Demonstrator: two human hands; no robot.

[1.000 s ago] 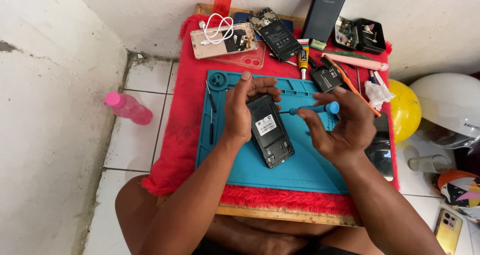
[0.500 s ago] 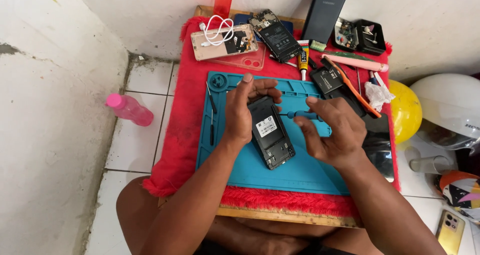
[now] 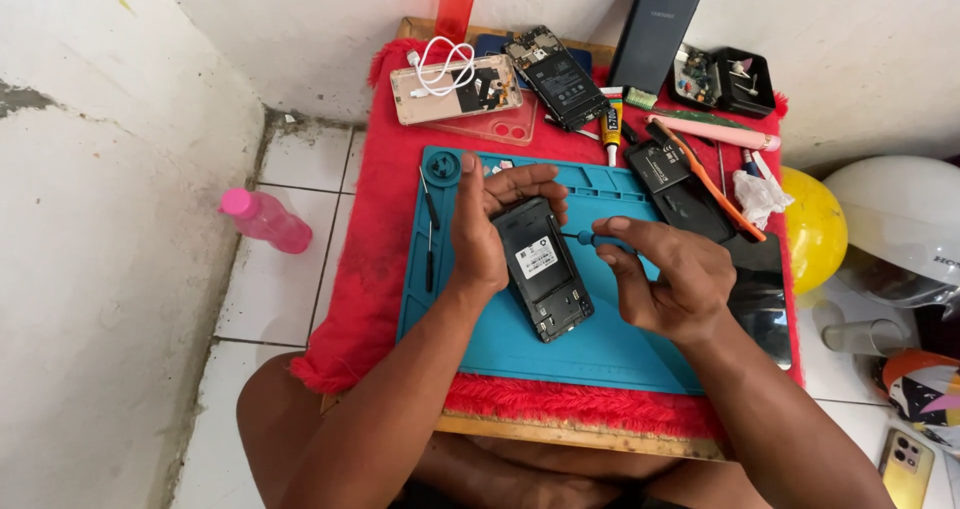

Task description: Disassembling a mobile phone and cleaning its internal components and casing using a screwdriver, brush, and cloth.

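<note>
Bright, even daylight fills the head view, seemingly from above and to the right. Shadows are soft: a faint one lies under the left hand (image 3: 490,234) on the blue mat (image 3: 600,354), and a darker one sits beneath the near edge of the table (image 3: 560,434), over the legs. A dark glossy panel (image 3: 760,299) at the table's right edge mirrors pale light, and the white helmet (image 3: 900,229) carries a mild sheen. Focus is sharp at the centre. Wide-angle distortion bows the wall and floor tiles toward the frame's edges. No motion blur shows.
</note>
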